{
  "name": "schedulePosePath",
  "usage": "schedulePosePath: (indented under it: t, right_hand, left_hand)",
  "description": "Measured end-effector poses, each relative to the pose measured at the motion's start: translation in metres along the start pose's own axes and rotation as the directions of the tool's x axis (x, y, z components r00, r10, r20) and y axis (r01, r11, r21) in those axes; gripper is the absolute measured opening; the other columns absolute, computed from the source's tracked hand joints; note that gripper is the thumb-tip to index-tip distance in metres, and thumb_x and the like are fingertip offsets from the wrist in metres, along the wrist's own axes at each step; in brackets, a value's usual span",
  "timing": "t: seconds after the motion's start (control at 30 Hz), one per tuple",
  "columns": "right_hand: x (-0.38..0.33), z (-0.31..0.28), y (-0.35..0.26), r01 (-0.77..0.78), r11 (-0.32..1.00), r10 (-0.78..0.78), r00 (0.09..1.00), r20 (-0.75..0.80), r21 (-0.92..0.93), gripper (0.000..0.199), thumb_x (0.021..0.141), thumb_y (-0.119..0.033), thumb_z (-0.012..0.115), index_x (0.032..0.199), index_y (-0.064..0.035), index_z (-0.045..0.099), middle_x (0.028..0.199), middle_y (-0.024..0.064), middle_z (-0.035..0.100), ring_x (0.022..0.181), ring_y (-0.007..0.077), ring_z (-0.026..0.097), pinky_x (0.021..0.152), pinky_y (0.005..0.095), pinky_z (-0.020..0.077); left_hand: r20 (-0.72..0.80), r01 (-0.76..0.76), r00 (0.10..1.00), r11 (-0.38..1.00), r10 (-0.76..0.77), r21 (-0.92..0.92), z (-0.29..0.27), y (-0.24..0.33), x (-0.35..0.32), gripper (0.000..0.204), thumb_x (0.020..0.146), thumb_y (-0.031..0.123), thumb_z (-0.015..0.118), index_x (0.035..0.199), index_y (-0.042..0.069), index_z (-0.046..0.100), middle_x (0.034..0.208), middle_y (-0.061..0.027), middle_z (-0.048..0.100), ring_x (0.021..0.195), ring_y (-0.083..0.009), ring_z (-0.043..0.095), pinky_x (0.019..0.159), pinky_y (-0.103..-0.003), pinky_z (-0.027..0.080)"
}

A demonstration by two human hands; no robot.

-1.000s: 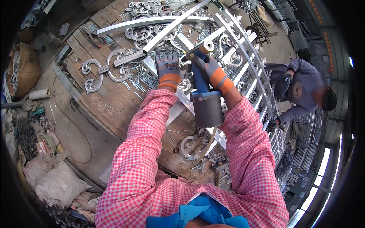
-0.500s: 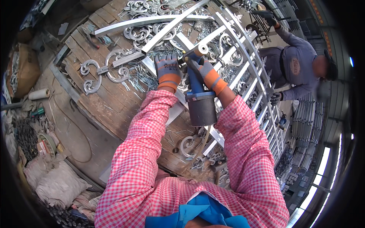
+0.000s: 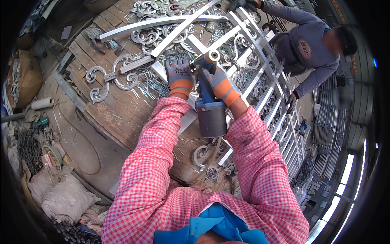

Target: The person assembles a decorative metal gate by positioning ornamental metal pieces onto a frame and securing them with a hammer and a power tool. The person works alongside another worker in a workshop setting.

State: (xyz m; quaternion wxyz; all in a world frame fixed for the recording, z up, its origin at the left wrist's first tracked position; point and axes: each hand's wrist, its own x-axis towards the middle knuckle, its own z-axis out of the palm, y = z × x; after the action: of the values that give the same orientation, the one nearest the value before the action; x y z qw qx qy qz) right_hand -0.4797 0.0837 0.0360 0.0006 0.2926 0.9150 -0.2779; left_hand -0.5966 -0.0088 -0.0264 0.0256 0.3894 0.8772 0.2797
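Observation:
My right hand (image 3: 222, 84), in a grey and orange glove, is wrapped round the blue handle of a pneumatic rivet gun (image 3: 211, 121). The tool's dark cylinder hangs toward me, with a hose running from it. Its head points left, close beside my left hand (image 3: 180, 76). That gloved hand lies over a silver metal bar (image 3: 160, 70), fingers bent over its far side; the fingertips are partly hidden. Scrolled metal ornaments (image 3: 126, 73) join a short bar at the left. To the right extends a large silver metal frame (image 3: 266, 67) with scrollwork. The rivet gun's tip is hidden from view.
Loose rivets (image 3: 148, 87) and piles of scrolls (image 3: 150, 36) cover parts of the wooden table (image 3: 109, 110). A co-worker (image 3: 306, 49) leans over the frame's far right side, hands at the frame. Sacks (image 3: 69, 199) and a cardboard box (image 3: 32, 77) stand at the left.
The rivet gun and my right hand have shifted slightly left, and its cylinder has swung a little. My left hand stays put. The co-worker has leaned closer, with the upper hand moved toward the frame's far end.

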Motion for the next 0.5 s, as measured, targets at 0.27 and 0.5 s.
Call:
schedulePosePath:
  t: [0.27,0.5]
  right_hand:
    - [0.006,-0.064,0.010,-0.249,0.684,0.330,0.944,0.014,0.685,0.033,0.096,-0.026,0.058,0.115,-0.0001,0.054,0.092,0.0120,0.066,0.074,0.0224,0.066,0.064,0.0322,0.0538]
    - [0.017,-0.089,-0.014,-0.242,0.712,0.293,0.956,0.034,0.660,0.035,0.096,-0.034,0.057,0.109,-0.0012,0.056,0.085,0.0099,0.068,0.070,0.0174,0.066,0.061,0.0302,0.0537]
  left_hand:
    - [0.064,0.032,0.997,0.996,-0.037,0.079,0.004,0.001,0.003,0.069,0.071,0.063,0.069,0.115,0.011,0.061,0.112,-0.0060,0.063,0.110,-0.0235,0.058,0.108,-0.049,0.029]
    - [0.091,0.064,0.993,0.996,-0.070,0.070,0.006,-0.002,0.000,0.074,0.072,0.063,0.068,0.122,0.009,0.059,0.118,-0.0078,0.061,0.115,-0.0254,0.056,0.111,-0.050,0.026]
